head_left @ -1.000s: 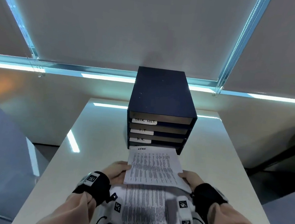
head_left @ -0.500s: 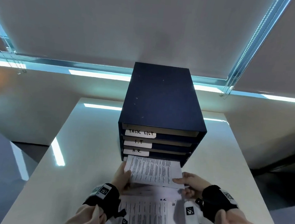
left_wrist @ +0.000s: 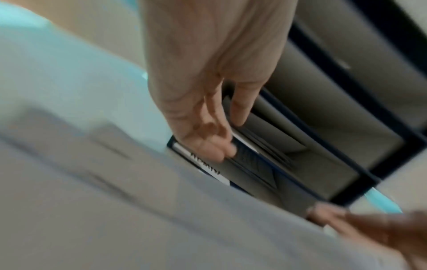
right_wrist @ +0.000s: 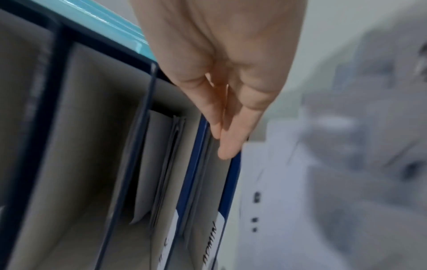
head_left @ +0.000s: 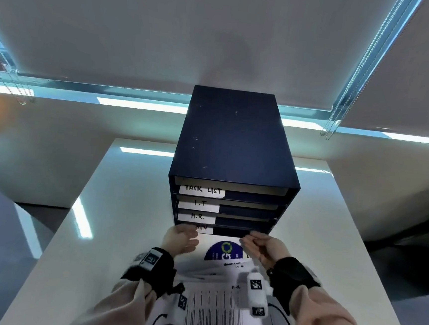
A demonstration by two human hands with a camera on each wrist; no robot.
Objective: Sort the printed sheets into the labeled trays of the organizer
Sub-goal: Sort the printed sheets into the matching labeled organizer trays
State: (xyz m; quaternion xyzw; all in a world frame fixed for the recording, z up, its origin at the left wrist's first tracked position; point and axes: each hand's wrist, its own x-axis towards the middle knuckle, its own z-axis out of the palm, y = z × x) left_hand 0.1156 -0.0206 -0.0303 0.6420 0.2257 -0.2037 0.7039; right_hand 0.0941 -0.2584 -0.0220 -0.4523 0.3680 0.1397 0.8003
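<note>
Reaching to the mouth of the bottom tray of the organizer, my left hand and right hand both hang relaxed, grasping nothing. My fingertips touch that tray's front edge. Behind my wrists the remaining printed sheets lie on the table.

One organizer with four labeled trays, two hands.

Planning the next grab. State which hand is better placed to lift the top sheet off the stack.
Probably right. The right hand hangs above the stack, its fingers free; the left hand has fingers at the ADMIN tray.
</note>
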